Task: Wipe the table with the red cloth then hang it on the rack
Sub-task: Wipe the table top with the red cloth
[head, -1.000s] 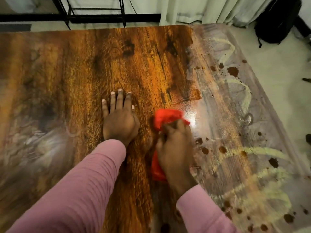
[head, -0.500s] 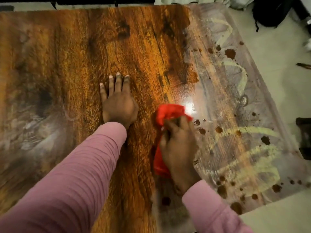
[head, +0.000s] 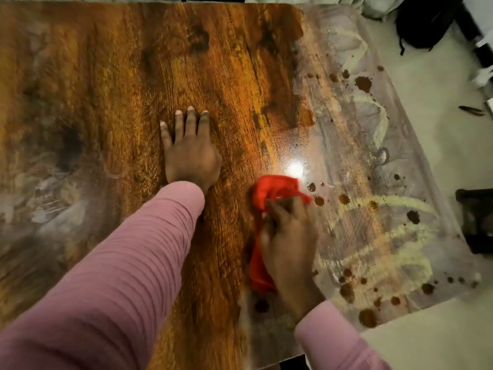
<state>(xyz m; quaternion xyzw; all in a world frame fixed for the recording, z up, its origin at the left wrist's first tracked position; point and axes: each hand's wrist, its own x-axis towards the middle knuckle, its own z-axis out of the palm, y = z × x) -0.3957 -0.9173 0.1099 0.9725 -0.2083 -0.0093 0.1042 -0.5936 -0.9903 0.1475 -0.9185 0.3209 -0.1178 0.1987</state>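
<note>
The red cloth (head: pixel 274 188) is bright and crumpled into a long bunch. It lies on the wooden table (head: pixel 106 76), right of the middle, beside brown spots (head: pixel 362 84). Its long axis runs near to far, fuller end pointing far. The right hand (head: pixel 289 241) has its fingers curled around the cloth. The left hand (head: pixel 190 156) lies flat, fingers straight.

1. The left sleeve (head: pixel 120 276) is long, dusty pink, a ribbed knit with fine crosswise ridges, reaching to the wrist.
2. The right sleeve (head: pixel 336 340) is the same pink fabric; only its wrist end shows, near right.
3. The left grip (head: pixel 190 158) and right grip (head: pixel 289 244) are bare; fingernails show on the left one.
</note>
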